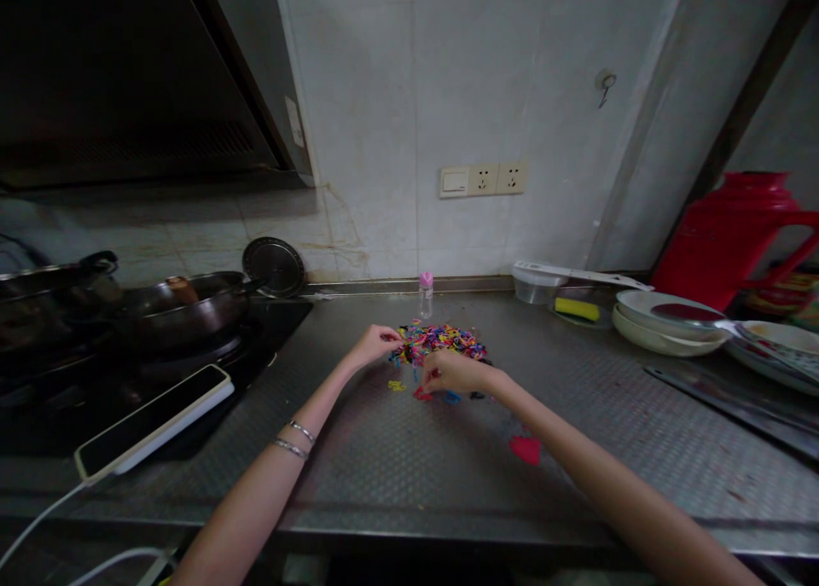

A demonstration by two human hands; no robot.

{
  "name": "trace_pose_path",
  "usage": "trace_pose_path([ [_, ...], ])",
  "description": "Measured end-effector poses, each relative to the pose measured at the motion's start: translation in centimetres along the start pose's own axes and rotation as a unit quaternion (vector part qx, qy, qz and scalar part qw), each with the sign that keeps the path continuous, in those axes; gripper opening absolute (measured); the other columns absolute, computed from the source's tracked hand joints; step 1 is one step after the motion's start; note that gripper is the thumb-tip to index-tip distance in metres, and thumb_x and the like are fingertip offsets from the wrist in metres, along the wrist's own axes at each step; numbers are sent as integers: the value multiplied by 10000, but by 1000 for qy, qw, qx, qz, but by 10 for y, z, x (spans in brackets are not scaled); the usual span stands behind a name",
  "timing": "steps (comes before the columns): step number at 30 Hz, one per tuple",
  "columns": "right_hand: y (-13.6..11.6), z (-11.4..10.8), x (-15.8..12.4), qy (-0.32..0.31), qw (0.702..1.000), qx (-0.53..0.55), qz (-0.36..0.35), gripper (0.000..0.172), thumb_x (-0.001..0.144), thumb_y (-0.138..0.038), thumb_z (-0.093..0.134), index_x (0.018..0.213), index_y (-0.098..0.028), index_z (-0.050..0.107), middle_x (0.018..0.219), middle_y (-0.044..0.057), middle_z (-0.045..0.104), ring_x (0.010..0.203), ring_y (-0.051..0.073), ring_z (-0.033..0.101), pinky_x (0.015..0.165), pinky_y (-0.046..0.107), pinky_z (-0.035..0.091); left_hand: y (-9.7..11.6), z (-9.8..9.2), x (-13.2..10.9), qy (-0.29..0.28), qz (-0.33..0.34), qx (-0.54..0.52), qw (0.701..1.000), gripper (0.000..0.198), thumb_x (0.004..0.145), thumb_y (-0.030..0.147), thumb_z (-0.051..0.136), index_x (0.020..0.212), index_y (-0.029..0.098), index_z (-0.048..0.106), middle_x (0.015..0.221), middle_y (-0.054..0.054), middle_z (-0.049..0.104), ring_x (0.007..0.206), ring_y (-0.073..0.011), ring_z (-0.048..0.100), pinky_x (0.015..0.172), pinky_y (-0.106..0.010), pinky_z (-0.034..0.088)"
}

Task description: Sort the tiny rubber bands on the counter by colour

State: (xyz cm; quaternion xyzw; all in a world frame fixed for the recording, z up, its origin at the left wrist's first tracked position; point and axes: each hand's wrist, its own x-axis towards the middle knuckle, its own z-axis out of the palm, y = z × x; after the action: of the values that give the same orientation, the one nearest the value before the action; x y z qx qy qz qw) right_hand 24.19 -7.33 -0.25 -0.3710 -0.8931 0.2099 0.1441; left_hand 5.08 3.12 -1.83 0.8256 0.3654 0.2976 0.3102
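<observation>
Low centre on the desk [384, 475] lay a red scrap [525, 449]. Beyond it, mid-frame, the right hand [457, 373] curled its fingers, hiding its grip. The left hand [377, 345] touched the pile of tiny coloured loops [444, 340], and I could not tell its grip either.

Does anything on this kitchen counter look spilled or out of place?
Yes. A loose heap of tiny multicoloured pieces lies on the steel counter, with strays scattered before it. Also, a white-cased phone on a cable oddly rests on the black stove top beside the dark frying pan.
</observation>
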Motion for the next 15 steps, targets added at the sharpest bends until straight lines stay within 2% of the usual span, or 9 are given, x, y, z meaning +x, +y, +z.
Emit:
trace_pose_path([
  [5, 6, -1, 1, 15, 999, 25, 12, 137, 703, -220, 567, 724, -155, 685, 681, 10, 656, 610, 107, 557, 561, 180, 385, 12, 1, -4, -55, 3, -8, 998, 214, 658, 252, 574, 752, 94, 683, 723, -55, 667, 670, -143, 577, 653, -234, 439],
  [9, 21, -12, -7, 81, 995, 44, 44, 137, 690, -208, 558, 718, -150, 680, 690, 14, 654, 641, 117, 556, 587, 191, 397, 19, 6, -7, -118, 26, 28, 992, 177, 649, 202, 562, 725, 104, 688, 671, -25, 652, 622, -122, 551, 614, -208, 412],
  [12, 34, -19, -16, 142, 985, 50, 88, 165, 698, -217, 540, 739, -143, 681, 696, 22, 654, 633, 118, 550, 591, 202, 401, 22, 10, -9, -144, 41, 53, 987, 183, 644, 207, 573, 745, 113, 693, 675, -19, 649, 612, -116, 540, 593, -197, 394],
  [15, 46, -22, -24, 173, 977, 47, 112, 187, 700, -242, 538, 754, -135, 681, 671, 19, 644, 605, 113, 532, 572, 204, 394, 25, 13, -11, -164, 39, 69, 983, 197, 645, 214, 578, 773, 121, 696, 695, -23, 653, 613, -113, 536, 580, -189, 384],
])
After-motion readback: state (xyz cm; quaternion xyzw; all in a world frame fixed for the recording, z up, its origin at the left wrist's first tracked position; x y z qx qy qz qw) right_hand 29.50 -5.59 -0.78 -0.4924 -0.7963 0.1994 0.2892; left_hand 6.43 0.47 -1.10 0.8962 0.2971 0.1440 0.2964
